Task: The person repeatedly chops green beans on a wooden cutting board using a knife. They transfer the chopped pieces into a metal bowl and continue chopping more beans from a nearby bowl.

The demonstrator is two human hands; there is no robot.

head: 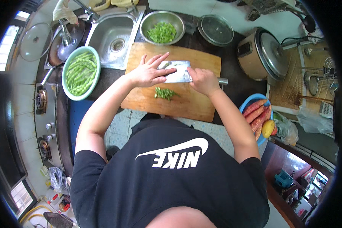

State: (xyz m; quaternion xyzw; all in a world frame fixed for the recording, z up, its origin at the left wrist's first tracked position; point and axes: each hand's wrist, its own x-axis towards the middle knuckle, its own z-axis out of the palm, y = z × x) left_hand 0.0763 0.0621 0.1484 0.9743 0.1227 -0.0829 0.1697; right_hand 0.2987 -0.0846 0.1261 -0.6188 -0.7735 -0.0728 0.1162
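Note:
My right hand (203, 79) grips a cleaver (182, 69), whose metal handle end sticks out to the right of my fist. The broad blade lies nearly flat above a wooden cutting board (199, 107). Bits of green cling to the blade. My left hand (152, 71) is spread, its fingers apart and reaching over the blade's left side; whether the fingertips touch the metal, I cannot tell. A small pile of cut green beans (164, 93) lies on the board, nearer to me than the cleaver. Beyond the board, a steel bowl (144, 31) holds more cut green pieces (162, 32).
A pale green basin (97, 78) of long whole beans (81, 72) stands left, by the steel sink (105, 31). A lidded pot (215, 30) and a rice cooker (252, 54) are at the back right. A blue basin (243, 105) holds sweet potatoes (255, 112). A gas stove (52, 114) lies far left.

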